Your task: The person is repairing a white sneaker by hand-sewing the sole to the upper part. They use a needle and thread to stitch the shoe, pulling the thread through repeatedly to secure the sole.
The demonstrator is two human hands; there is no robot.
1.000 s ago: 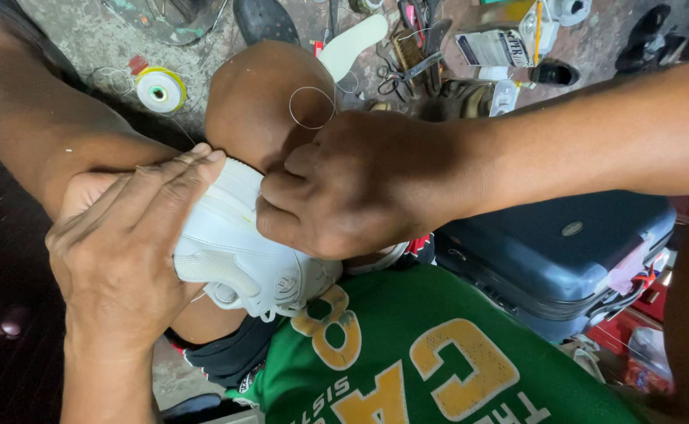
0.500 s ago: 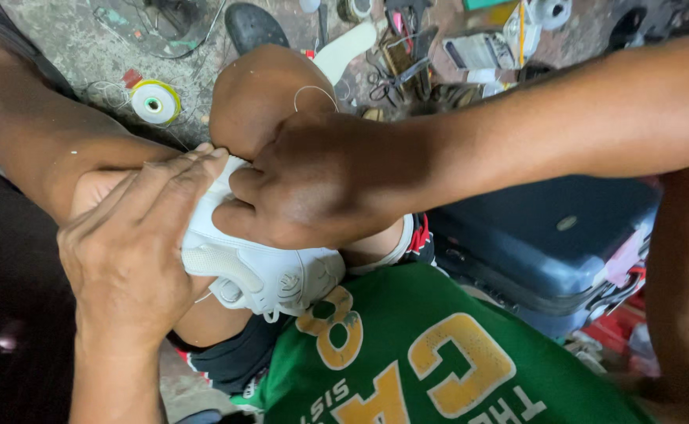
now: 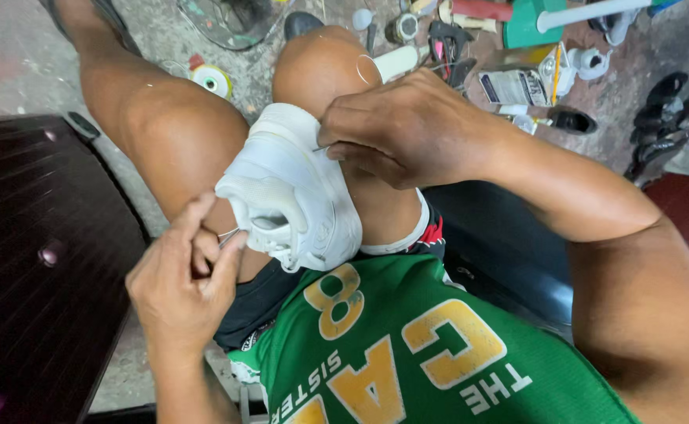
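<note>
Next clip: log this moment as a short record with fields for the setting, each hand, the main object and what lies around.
setting: person seated, knees bare, green jersey, concrete floor
main object: white sneaker wedged between the knees
left hand: left hand pinches a thin thread beside the shoe's opening
right hand: right hand rests on the sneaker's upper side, gripping something thin
surroundings: tape roll, small tools and bottles on the floor; dark bench at left

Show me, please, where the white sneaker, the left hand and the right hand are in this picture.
white sneaker (image 3: 297,184): head view, on the side of its upper, between the knees.
left hand (image 3: 183,283): head view, on the back of the hand.
right hand (image 3: 407,126): head view, on the back of the hand, at the sneaker's edge.
</note>
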